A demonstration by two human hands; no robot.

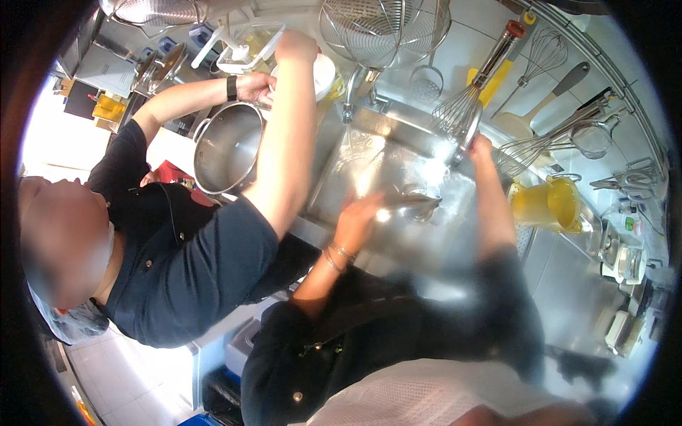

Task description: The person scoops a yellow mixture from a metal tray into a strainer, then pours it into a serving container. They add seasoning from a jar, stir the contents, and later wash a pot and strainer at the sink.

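Observation:
My left hand, with thin bracelets at the wrist, is over the stainless steel sink and blurred. A dark, shiny metal piece extends from its fingertips above the drain; whether the fingers grip it is unclear. Farther right, my right hand has its fingers around a long chrome metal piece by the sink's back edge. What kind of tool this is cannot be made out. The faucet stands at the sink's back left.
At left, a co-worker reaches past a deep steel pot toward a white container. Whisks, strainers and a yellow spatula hang along the wall. A yellow pitcher stands right of the sink.

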